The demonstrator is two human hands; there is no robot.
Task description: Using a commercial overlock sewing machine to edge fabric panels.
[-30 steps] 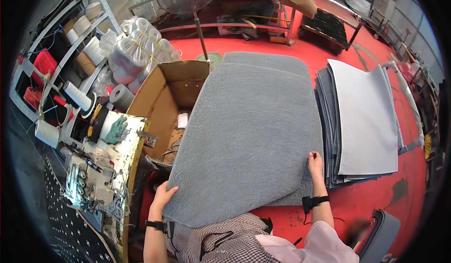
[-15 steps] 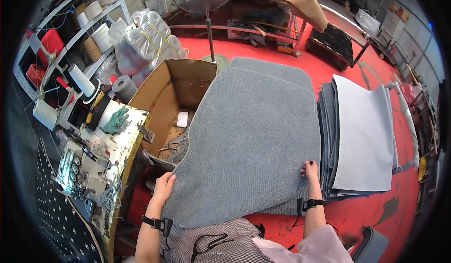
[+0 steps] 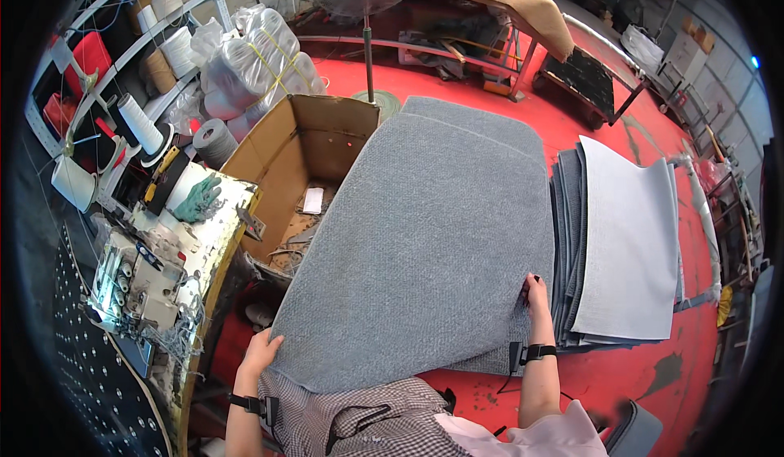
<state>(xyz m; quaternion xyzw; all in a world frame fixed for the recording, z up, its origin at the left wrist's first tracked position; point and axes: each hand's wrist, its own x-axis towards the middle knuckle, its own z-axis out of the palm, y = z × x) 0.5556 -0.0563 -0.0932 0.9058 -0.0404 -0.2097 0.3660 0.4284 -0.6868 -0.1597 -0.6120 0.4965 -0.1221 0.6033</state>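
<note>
A large grey carpet mat (image 3: 416, 236) spreads out in front of me, its near edge against my checked apron. My left hand (image 3: 260, 351) grips its near left corner, thumb on top and the other fingers hidden beneath. At the right edge, the closed fingers of my right hand (image 3: 533, 292) pinch the mat; a small dark thing shows at the fingertips, too small to name. Under the near right part of the mat lies another grey layer. Close to the right hand stands a stack of mats (image 3: 625, 236), the top one pale side up.
On the left is a sewing machine (image 3: 151, 285) on a worn table, with a green glove (image 3: 198, 200) behind it. An open cardboard box (image 3: 269, 155) holding scraps stands beyond. Thread cones (image 3: 140, 126) fill the left shelves. A fan (image 3: 367, 49) and a flat cart (image 3: 578, 81) stand farther off.
My left hand has moved left and toward me, drawing the mat's near left corner outward, so its curved left edge is now straighter. The right hand has barely shifted.
</note>
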